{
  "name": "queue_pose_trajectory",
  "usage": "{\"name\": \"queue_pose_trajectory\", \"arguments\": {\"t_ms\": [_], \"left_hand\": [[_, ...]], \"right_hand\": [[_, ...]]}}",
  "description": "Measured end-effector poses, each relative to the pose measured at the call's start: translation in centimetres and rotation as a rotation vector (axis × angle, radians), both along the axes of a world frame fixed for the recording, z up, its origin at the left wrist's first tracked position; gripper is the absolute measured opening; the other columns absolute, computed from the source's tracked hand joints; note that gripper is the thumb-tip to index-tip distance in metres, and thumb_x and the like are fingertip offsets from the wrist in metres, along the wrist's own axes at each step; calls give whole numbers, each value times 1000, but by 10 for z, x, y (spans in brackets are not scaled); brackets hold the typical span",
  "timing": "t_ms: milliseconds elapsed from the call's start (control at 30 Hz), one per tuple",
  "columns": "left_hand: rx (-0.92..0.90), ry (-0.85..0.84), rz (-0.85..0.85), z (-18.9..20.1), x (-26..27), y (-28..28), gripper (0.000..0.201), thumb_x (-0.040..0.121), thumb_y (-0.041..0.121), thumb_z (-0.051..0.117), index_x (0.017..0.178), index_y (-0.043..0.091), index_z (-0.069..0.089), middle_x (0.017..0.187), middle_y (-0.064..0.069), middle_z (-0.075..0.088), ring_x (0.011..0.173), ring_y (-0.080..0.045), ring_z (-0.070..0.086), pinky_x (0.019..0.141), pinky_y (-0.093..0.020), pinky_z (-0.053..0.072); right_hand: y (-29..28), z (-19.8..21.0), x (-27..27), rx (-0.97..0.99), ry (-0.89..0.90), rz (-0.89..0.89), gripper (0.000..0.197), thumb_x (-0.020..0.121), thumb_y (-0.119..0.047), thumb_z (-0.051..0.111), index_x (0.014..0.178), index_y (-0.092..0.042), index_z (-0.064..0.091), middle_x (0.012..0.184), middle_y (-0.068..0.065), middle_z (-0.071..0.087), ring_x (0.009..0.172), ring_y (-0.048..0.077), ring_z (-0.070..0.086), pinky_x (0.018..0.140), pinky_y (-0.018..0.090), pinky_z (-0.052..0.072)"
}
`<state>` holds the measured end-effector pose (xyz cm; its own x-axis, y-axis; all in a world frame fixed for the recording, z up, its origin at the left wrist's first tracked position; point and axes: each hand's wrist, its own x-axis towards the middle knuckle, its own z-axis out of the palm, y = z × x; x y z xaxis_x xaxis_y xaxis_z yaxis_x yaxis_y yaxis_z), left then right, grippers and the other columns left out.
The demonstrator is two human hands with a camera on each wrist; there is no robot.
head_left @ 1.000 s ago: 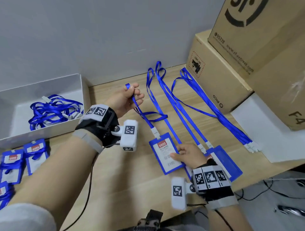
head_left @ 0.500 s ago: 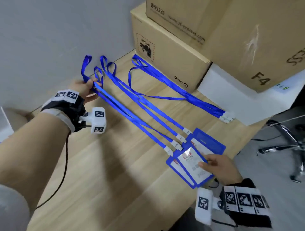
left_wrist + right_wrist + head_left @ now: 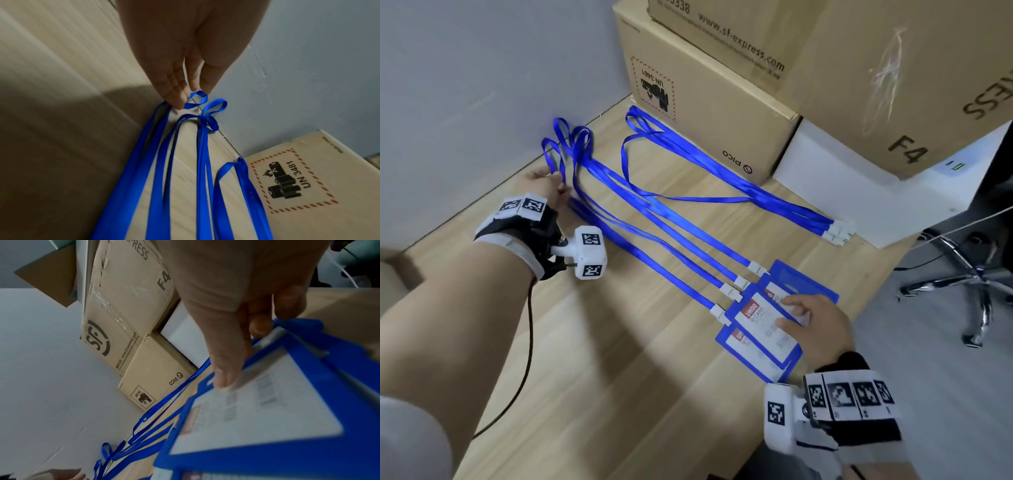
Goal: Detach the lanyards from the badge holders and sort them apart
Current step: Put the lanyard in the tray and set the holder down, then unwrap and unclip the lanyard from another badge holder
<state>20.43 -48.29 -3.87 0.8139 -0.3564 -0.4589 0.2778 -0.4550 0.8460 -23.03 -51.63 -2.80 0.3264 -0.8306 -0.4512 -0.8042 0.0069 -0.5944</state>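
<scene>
The left hand (image 3: 548, 186) pinched the looped end of a lanyard (image 3: 654, 260) stretched across the surface (image 3: 599, 359), while the right hand (image 3: 813, 323) pressed relaxed fingers on the overlapping badge holders (image 3: 753, 337) beneath it. Pulling could drag the neighbouring straps beside the left hand into a tangle. The clips were too small to judge.

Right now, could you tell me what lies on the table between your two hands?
In the head view, blue lanyards stretch from the left hand to the badge holders under the right hand.
</scene>
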Motion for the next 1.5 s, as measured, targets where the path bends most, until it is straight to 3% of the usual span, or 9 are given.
{"name": "queue_pose_trajectory", "arguments": {"t_ms": [67,133,333,533,833,1067,1200,1367,1500], "left_hand": [[-80,37,84,6,-10,10,20,93,3,42,88,20,50,47,9,60,39,1,52,45,-11,44],[-200,102,196,11,-26,23,23,93,0,40,104,17,49,61,3,58,39,-1,49,41,-12,39],[-401,274,343,29,-104,91,21,91,5,50,100,23,56,81,10,64,53,2,60,52,-14,43],[-489,289,552,40,-159,194,22,92,5,45,93,24,56,80,7,63,51,2,58,49,-12,41],[-87,-147,786,40,-182,400,21,87,0,53,96,18,59,82,3,60,73,-10,56,71,-27,46],[496,-216,833,4,-185,525,47,80,4,58,126,5,49,130,-18,50,122,-31,46,105,-38,35],[549,-169,783,-7,-183,540,56,80,6,59,133,3,42,134,-20,47,124,-34,44,106,-41,34],[445,-68,819,-1,-190,538,59,71,6,74,123,5,46,114,-9,56,102,-24,55,84,-30,40],[217,-5,827,3,-193,540,39,75,3,71,111,3,56,103,-9,62,86,-19,55,77,-30,42]], "right_hand": [[-1,2,2,-22,-8,-19,26,76,-16,70,101,-24,63,87,-3,51,76,3,49,78,21,34],[-1,8,10,-48,-29,-14,26,77,-17,69,102,-22,64,82,-7,50,81,11,51,79,22,35],[13,23,58,-44,-235,71,20,83,-15,62,102,-21,64,81,0,59,71,10,51,77,29,45],[70,27,137,111,-427,287,23,83,-5,53,93,-22,64,71,-19,55,54,-13,52,56,5,38],[239,7,230,489,-372,756,28,81,-8,56,76,-35,58,72,-6,55,74,19,56,66,32,43],[362,-4,261,708,-247,938,22,81,-8,54,81,-30,58,77,-3,60,80,24,57,78,42,49],[410,-6,267,842,-158,1014,35,86,0,51,121,-3,53,89,-3,56,80,12,52,72,19,40],[432,-2,268,865,-72,1128,48,89,4,46,135,-4,37,136,15,47,104,12,44,67,10,36],[425,6,269,922,-117,1101,49,88,8,45,134,-6,38,108,7,57,82,9,53,57,11,41]]}}
